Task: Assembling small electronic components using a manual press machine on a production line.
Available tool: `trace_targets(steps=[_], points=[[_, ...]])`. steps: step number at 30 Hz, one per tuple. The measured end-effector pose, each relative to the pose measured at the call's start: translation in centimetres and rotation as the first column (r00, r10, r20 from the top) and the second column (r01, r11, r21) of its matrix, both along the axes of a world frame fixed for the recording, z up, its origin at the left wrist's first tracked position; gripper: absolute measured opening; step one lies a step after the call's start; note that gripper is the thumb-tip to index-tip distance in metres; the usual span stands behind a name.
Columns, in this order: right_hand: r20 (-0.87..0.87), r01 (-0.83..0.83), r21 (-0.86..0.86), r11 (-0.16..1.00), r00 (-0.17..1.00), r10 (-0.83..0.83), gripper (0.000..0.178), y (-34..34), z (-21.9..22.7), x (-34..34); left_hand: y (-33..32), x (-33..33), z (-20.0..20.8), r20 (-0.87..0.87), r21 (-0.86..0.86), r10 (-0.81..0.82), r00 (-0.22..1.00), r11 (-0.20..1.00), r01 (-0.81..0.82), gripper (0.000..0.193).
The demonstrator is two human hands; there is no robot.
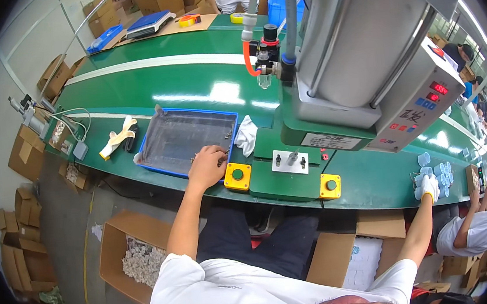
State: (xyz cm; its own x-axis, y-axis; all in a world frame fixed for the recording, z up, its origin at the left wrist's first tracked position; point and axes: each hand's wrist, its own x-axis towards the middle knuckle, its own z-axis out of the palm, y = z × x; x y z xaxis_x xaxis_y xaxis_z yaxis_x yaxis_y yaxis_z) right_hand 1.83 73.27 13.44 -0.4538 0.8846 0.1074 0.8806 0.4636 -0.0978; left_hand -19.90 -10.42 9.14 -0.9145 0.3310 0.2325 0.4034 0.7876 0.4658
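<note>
My bare left hand (208,166) reaches into the front right corner of a shallow blue tray (187,110) with a dark lining. Its fingers are curled down among small dark parts, and what they pinch is hidden. Far to the right, my right hand (429,187) wears a white glove and rests against a cluster of translucent plastic cups (444,175). Its fingers are too small and covered to make out. Between the hands stands a green press with a large grey cylinder (333,44). A metal fixture plate (289,162) with small pins sits on its base.
Yellow button boxes (237,176) flank the press base, the other one (330,186) to its right. A white cloth (246,136) lies beside the tray, and a glove (118,139) left of it. Below the bench, a cardboard box (129,245) holds pale small pieces. Co-workers sit at right.
</note>
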Motion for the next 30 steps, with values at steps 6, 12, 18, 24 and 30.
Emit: trace_targets(steps=[6,12,18,24,30], points=[[-0.026,-0.008,-0.062,0.998,1.0,0.007,0.056,2.1,-0.4,-1.1,-0.7,0.6,-0.9,0.003,0.015,0.007,1.0,1.0,-0.007,0.021],[-0.047,-0.08,0.014,0.997,0.996,0.081,0.063,1.9,-2.3,0.7,-0.5,0.1,0.2,-0.002,0.006,-0.014,1.0,1.0,0.014,0.019],[-0.026,-0.14,0.016,0.99,0.99,0.14,0.062,1.1,-2.1,1.9,0.2,-1.1,0.4,-0.032,0.039,-0.041,0.999,0.998,0.042,0.015],[-0.134,-0.189,0.154,0.97,0.968,0.21,0.056,0.4,-2.2,0.5,-0.1,-0.9,-0.8,-0.073,0.004,-0.09,0.993,0.996,0.091,0.013],[-0.217,-0.072,0.121,0.99,0.971,0.098,0.053,0.4,-1.8,1.8,-0.1,-0.9,-1.1,-0.046,0.0,-0.075,0.996,0.997,0.075,0.015]])
